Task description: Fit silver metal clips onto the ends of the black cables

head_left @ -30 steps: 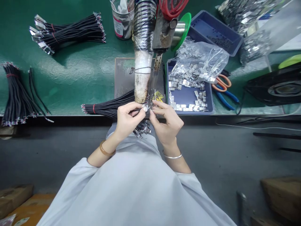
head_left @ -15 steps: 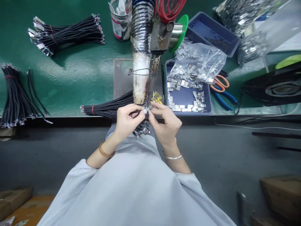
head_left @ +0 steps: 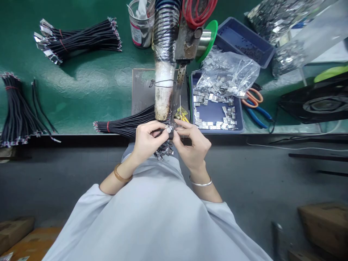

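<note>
My left hand [head_left: 148,139] and my right hand [head_left: 192,142] meet at the table's front edge, fingertips pinched together on a small metal terminal [head_left: 170,127] at the end of a black wire. They sit just below the tip of a soldering tool [head_left: 178,90] and a wrapped fume hose [head_left: 164,69]. A bundle of black wires [head_left: 123,124] runs under my left hand, its terminal ends hanging below my fingers. A blue tray [head_left: 214,113] of loose metal terminals lies right of my right hand.
More wire bundles lie at the back left [head_left: 78,38] and far left [head_left: 17,108]. A bag of terminals [head_left: 227,72], orange-handled scissors [head_left: 251,96], blue pliers [head_left: 259,116], a jar [head_left: 139,23] and a second blue tray [head_left: 244,38] stand on the green mat.
My hands stay pinched on the terminal under the tool tip; my right fingers have shifted slightly. The view has drifted a little.
</note>
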{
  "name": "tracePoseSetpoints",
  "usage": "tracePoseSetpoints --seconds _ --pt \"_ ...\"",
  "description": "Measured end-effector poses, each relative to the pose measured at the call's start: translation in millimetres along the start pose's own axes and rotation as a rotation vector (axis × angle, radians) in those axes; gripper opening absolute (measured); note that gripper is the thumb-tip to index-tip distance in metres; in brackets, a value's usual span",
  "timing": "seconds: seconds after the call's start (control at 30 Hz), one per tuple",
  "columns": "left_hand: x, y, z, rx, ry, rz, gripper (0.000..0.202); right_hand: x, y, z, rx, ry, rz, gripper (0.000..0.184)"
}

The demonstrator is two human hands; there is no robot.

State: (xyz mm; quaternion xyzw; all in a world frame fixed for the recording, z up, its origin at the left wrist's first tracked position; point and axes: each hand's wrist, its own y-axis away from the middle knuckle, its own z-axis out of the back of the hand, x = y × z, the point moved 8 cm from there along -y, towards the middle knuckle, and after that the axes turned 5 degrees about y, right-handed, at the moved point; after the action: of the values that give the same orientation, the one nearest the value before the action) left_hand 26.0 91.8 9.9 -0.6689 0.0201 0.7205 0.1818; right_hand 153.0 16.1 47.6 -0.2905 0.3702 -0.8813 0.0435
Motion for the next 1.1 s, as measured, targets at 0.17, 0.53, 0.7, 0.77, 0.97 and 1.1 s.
tracePoseSetpoints --seconds 0.17,0.53,0.7,0.77,0.97,1.1 --pt "-2.6 0.6 -0.9 0.012 -0.016 -0.028 0.015 -7.6 2.1 -0.5 0.023 -0.079 -0.069 0.014" --pt "-7.9 8.6 11.5 0.038 -0.098 -0.238 0.016 -39.6 -18.3 69.6 -0.068 0.203 -0.231 0.007" --pt "-11.1 13.2 5.9 0.007 -0.451 -0.522 0.017 -127.7 -37.0 52.4 0.226 0.512 -0.357 0.011" --pt "-5.9 13.2 -0.8 0.095 -0.557 -0.555 0.021 -156.7 -48.8 44.7 0.187 0.512 -0.320 0.012" --pt "7.7 9.9 -7.0 0.332 -0.661 -0.485 0.018 -193.3 -63.9 19.5 0.264 0.314 -0.253 0.022" --pt "6.1 4.9 -7.8 0.411 -0.634 -0.519 0.024 -182.9 -50.4 16.6 0.370 0.209 -0.354 0.016"
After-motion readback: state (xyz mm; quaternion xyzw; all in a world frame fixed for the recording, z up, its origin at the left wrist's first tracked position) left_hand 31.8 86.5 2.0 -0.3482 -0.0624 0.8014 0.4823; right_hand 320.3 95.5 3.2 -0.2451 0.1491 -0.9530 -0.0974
